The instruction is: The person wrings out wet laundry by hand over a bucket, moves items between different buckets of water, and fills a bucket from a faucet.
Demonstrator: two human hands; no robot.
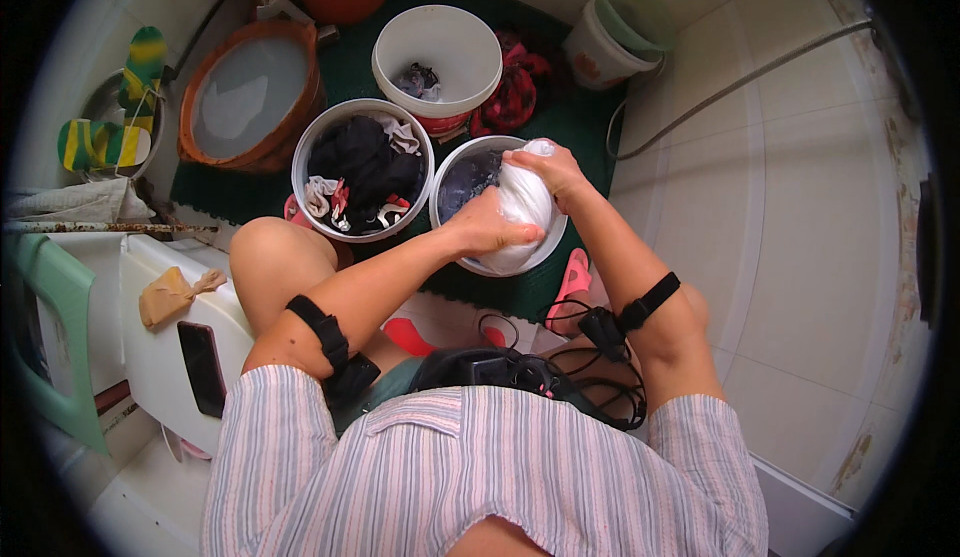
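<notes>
A bunched white cloth [524,199] is gripped between my two hands over a white bucket [551,247] of bluish water. My left hand [490,225] is closed round its near part, thumb pressed across it. Farther out, my right hand [556,171] is wrapped round the cloth's upper end. The cloth looks wet and twisted, and it covers much of the bucket's opening. Just left stands another white bucket [300,179] filled with dark clothes [365,165] and a few light and red pieces.
Behind are a white bucket [470,37] with a small grey cloth, red fabric [515,87] and stacked pails [600,52]. An orange basin [190,107] of cloudy water stands at left. A phone [203,367] lies on a white surface near my left arm. A hose [740,82] runs along the right wall.
</notes>
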